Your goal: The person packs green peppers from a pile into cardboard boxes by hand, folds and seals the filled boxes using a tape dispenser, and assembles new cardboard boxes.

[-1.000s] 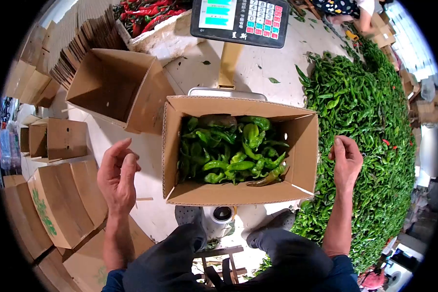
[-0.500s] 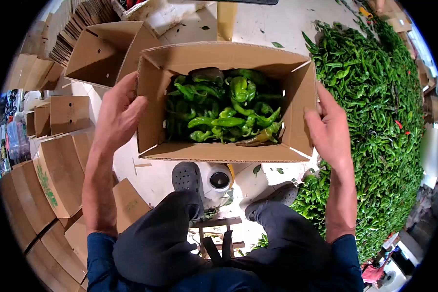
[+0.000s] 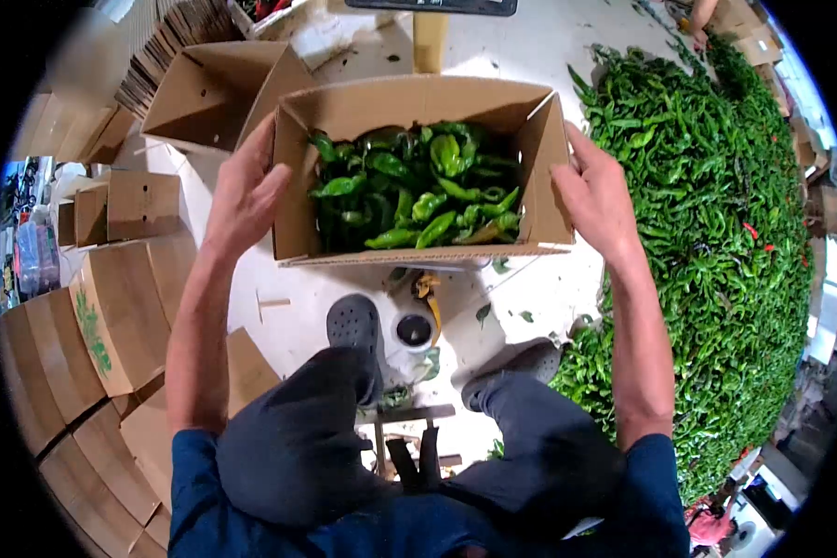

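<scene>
An uncapped cardboard box (image 3: 418, 98) is held out in front of me, above the floor. Green peppers (image 3: 391, 167) lie loosely inside, some of them bent and one brownish. My left hand (image 3: 246, 195) grips the box's left end, thumb on the near side and the fingers mostly hidden behind the wall. At the right end my right hand (image 3: 597, 191) clasps the wall in the same way, with its thumb against the cardboard. The box tilts a little, its near edge lower in view than the far one.
A big heap of green peppers (image 3: 716, 279) covers the right side. Another open box (image 3: 216, 98) stands at upper left, and closed cartons (image 3: 121, 316) are stacked at left. A dark-topped device (image 3: 428, 6) on a yellowish post is ahead. Another person's hand (image 3: 697, 28) shows at upper right.
Both hands have carried the box slightly away from me, and the peppers inside have shifted. More of the floor and the yellow object near my feet now shows below the box.
</scene>
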A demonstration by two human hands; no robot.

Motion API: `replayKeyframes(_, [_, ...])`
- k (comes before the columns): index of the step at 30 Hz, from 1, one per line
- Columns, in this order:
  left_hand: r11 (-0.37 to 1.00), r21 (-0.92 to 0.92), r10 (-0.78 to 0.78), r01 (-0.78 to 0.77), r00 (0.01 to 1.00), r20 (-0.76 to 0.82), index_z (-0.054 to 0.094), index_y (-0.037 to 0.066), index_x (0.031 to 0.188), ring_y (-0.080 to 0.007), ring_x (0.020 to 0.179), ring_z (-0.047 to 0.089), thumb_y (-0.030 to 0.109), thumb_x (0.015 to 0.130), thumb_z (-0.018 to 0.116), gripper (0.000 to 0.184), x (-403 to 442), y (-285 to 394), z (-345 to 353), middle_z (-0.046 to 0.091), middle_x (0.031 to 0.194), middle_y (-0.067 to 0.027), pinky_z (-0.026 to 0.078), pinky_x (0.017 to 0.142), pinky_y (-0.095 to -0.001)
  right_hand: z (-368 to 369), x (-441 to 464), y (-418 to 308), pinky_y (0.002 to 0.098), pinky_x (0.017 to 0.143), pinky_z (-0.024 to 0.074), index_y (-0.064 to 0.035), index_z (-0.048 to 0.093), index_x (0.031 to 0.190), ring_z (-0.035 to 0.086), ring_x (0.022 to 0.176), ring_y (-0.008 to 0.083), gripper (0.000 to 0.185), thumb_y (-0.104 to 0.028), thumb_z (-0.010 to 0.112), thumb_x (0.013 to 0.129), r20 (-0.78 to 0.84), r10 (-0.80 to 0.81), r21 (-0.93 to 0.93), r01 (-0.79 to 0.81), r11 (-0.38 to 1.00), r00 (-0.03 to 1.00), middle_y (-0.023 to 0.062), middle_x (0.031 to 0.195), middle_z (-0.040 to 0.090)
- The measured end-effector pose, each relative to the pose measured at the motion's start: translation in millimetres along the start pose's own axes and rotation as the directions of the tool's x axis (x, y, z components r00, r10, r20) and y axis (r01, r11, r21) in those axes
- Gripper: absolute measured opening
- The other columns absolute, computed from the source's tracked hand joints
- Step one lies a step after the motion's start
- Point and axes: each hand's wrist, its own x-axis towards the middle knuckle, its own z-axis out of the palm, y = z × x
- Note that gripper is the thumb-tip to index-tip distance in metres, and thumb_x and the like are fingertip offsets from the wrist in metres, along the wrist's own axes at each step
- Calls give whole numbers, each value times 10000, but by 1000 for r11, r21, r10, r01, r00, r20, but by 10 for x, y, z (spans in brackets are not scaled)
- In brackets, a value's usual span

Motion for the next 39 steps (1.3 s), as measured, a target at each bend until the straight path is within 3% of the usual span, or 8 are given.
replayKeyframes(1, [999, -38, -18, 19, 1000, 15, 341, -34, 1522, -167, 1270, 521, -13, 896, 449, 636, 77, 5, -17, 535, 1420, -128, 389, 1067, -288, -1, 14, 35, 282, 728, 519, 16, 500, 1426, 616, 757, 116, 550, -72, 511, 883, 20, -4, 10, 4, 1000, 1000, 105, 938, 707])
replayKeyframes(5, [979, -198, 44, -43, 999, 0, 344, -54, 1517, -201, 1336, 492, -32, 904, 439, 621, -9, 105, 3, 507, 1458, -159, 374, 1110, -311, -21, -119, -14, 222, 674, 492, -10, 471, 1470, 590, 748, 51, 572, -2, 516, 900, -32, 46, 175, -39, 984, 998, 60, 1000, 702])
replayKeyframes(18, [894, 374, -220, 248, 969, -117, 459, 11, 1456, -227, 986, 665, 263, 938, 656, 609, -108, 351, -35, 684, 1136, -243, 519, 890, -353, -35, -262, -146, 350, 743, 541, -16, 471, 1453, 699, 788, 217, 609, -257, 638, 919, 23, 291, -234, -278, 932, 956, 208, 954, 716])
replayKeyframes(24, [556, 746, 433, -367, 894, 117, 589, 92, 1338, -485, 1300, 499, 501, 866, 673, 630, -731, 293, 181, 542, 1409, -229, 529, 957, -491, 162, -552, 4, 424, 713, 566, -101, 188, 1592, 715, 760, 338, 755, -106, 536, 923, 29, -3, -487, 17, 873, 1000, 272, 998, 706])
replayKeyframes(26, [550, 788, 32, -278, 949, 313, 717, 128, 1036, -364, 1129, 645, 464, 807, 713, 407, -634, 281, 251, 671, 1219, -165, 563, 841, -469, 187, -556, -218, 400, 631, 574, -68, 251, 1558, 707, 701, 308, 707, -77, 508, 899, -27, 160, -284, -161, 945, 987, 250, 945, 703])
replayKeyframes(28, [516, 775, 121, -365, 927, 356, 720, 126, 789, -331, 896, 714, 351, 823, 675, 232, -517, 185, 251, 740, 938, -122, 572, 713, -455, 147, -530, -319, 374, 546, 568, -14, 350, 1470, 693, 638, 278, 615, -60, 494, 874, 1, 236, -125, -234, 964, 972, 226, 886, 694])
replayKeyframes(33, [488, 684, 238, -541, 837, 492, 714, 68, 720, -361, 660, 685, 284, 785, 656, 234, -757, 105, 43, 706, 734, -146, 534, 583, -479, 63, -386, -85, 331, 385, 519, 87, 610, 998, 651, 491, 237, 247, -93, 528, 849, 306, 321, -98, -306, 947, 896, 167, 746, 673])
replayKeyframes(39, [569, 657, 109, -495, 837, 536, 682, 32, 770, -400, 783, 669, 424, 877, 672, 406, -1544, -40, -807, 679, 744, -184, 518, 700, -505, 522, -1034, -1026, 355, 379, 519, 112, 601, 952, 658, 500, 260, 197, -46, 553, 844, 420, 502, -95, -514, 853, 756, 176, 720, 644])
